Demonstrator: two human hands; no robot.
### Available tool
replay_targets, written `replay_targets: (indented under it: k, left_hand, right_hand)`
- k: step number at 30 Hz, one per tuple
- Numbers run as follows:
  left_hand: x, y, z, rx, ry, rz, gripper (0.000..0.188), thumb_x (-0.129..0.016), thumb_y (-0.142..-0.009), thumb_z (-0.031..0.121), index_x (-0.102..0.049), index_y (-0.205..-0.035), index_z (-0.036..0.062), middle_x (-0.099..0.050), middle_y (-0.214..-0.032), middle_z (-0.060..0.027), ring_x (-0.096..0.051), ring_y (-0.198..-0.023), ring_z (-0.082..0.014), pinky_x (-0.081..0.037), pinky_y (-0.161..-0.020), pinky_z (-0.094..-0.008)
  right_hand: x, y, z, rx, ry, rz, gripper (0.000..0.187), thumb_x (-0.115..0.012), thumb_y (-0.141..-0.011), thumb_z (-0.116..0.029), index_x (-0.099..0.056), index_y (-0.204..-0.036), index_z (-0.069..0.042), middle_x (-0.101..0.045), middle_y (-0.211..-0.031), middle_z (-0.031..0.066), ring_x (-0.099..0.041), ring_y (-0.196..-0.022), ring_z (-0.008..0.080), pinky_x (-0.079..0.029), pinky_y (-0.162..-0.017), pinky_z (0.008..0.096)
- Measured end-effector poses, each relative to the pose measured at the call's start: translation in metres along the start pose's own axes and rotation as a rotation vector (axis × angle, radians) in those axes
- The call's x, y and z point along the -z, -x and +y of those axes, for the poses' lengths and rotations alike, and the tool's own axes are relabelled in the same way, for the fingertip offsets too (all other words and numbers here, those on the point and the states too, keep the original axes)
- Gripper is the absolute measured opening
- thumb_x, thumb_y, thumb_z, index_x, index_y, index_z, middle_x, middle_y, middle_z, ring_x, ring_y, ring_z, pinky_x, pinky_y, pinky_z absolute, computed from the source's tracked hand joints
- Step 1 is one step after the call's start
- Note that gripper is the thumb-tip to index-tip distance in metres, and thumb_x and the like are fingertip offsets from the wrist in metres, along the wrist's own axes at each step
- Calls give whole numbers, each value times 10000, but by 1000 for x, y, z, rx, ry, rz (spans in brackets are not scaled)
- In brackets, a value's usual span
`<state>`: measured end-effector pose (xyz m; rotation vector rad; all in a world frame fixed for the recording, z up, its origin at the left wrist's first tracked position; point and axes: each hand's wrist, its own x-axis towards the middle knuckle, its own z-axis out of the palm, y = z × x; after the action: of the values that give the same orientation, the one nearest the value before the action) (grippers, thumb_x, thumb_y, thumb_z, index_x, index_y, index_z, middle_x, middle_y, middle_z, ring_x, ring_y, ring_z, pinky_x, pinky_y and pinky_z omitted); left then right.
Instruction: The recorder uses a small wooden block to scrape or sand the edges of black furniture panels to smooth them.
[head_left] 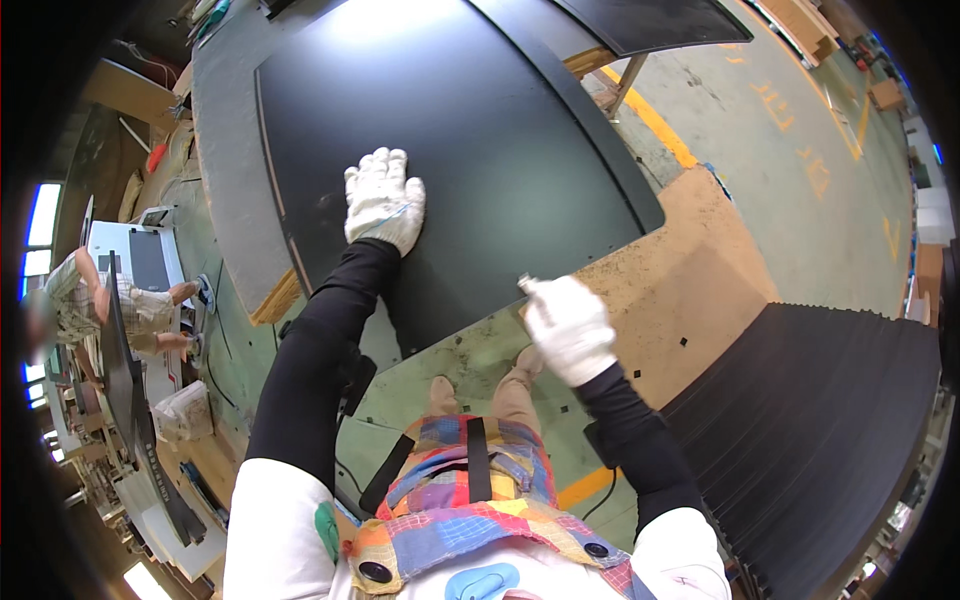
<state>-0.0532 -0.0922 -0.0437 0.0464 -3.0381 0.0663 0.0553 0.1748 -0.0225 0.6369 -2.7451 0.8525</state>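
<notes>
A large dark panel [470, 180] with a smooth, slightly shiny face lies in front of me, resting on a grey-topped work table [235, 180]. My left hand [385, 205], in a white knitted glove, lies flat on the panel with its fingers stretched out. Just off the panel's near edge, my right hand [570, 328], also gloved, is closed. From its fingers pokes the short metal tip of a small tool [526, 284]; the glove hides the rest, so its kind cannot be made out.
Below right of the panel lies a brown board [690, 290]. Dark panels [810, 430] are stacked to my right. Another black panel [650, 22] sits at the far right. On the left, a person [130, 305] stands by a long dark panel [125, 380]. Yellow lines [650, 120] mark the green floor.
</notes>
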Motion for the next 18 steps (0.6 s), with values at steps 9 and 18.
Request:
replay_targets:
  k: [9, 18]
  left_hand:
    - [-6, 63, -124, -213, 127, -38, 532, -498, -926, 334, -459, -1384, 66, -412, -1451, -169, -326, -1379, -323, -196, -1155, -439]
    - [-61, 78, -149, -153, 163, 98, 573, -470, -930, 371, -436, -1386, 25, -400, -1441, -217, -299, -1380, -374, -142, -1170, -470]
  right_hand:
    - [-19, 1, 21, -72, 306, 206, 76, -632, -861, -112, -620, -855, -37, -550, -737, 97, -582, -650, 259, -487, -558, 373]
    - [-71, 24, -31, -244, 93, 246, 180, -660, -821, -101, -673, -998, -74, -610, -848, 108, -619, -749, 254, -514, -661, 357]
